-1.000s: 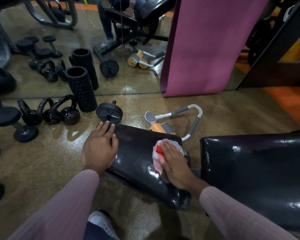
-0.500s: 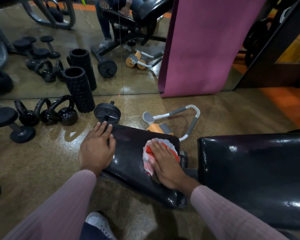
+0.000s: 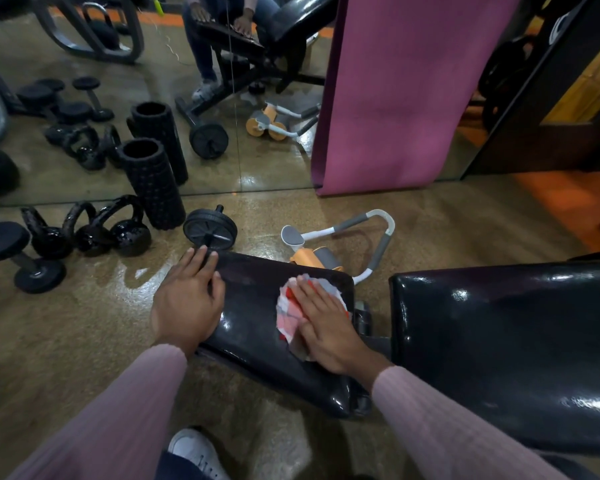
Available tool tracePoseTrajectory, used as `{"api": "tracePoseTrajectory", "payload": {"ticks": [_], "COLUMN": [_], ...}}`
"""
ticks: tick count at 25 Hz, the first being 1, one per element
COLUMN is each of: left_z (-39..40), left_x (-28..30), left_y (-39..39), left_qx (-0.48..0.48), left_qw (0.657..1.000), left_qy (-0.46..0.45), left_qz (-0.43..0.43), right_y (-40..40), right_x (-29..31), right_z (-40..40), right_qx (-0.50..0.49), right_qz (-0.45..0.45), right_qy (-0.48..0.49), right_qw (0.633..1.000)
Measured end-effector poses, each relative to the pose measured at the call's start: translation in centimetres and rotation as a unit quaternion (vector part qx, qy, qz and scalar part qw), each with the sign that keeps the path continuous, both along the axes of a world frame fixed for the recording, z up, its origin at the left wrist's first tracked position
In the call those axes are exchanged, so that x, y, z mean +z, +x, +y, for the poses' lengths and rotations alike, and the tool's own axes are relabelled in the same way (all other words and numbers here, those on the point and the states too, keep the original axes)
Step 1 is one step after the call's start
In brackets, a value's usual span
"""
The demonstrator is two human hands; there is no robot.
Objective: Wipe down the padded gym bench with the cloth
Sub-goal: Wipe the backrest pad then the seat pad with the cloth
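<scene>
1. At the far left a dumbbell lies on the floor, and other dark weights beside it are cut off by the frame edge.
2. Three kettlebells stand in a row just before a mirror, which repeats them and everything near it.
3. A ribbed black roller stands upright beside the kettlebells, touching the mirror's base.
4. A black wheel lies just beyond the pad's far left corner, and its axle tip is hidden behind the fingertips of the left hand.
5. The left hand lies flat with fingers straight and close together on the left edge of the small pad, holding nothing.
6. A white shoe shows at the bottom, partly cut off.
7. The cloth, red and white, lies crumpled on the pad's right half, and much of it is hidden under the right hand.
8. The right hand presses flat on the cloth, fingers straight and slightly spread.
9. An orange and grey ab roller lies on the floor behind the pad, its lower part hidden.
10. A purple mat leans against the mirror.
11. The larger pad of the bench fills the right side, cut off by the frame, and the joint between the pads is hard to make out.
</scene>
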State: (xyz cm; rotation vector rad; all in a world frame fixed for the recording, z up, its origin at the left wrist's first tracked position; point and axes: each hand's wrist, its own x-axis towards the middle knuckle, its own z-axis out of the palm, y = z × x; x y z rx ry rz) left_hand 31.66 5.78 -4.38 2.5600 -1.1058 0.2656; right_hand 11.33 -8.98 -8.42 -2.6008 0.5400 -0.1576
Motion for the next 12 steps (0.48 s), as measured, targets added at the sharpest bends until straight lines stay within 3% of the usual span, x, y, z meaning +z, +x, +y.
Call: {"api": "tracePoseTrajectory", "payload": {"ticks": [4,7,12], "left_z": [0.0,0.0,0.1], "left_x": [0.0,0.0,-0.1], "left_y": [-0.2,-0.2,0.0], "left_qx": [0.0,0.004,0.003], "left_qw": [1.0,1.0,1.0], "left_qy": [-0.009,-0.013,-0.004], "left_qz": [-0.001,-0.005,-0.006], "right_y": [0.0,4.7,3.1], "right_x": [-0.8,-0.2,0.4], "right_z": [-3.0,-3.3,1.6], "right_qx": [-0.123,-0.212,-0.079], "right_qz": [-0.043,0.014,0.007], "right_qy": [0.067,0.047,-0.01], "right_qw": [0.989,0.976,0.997]}}
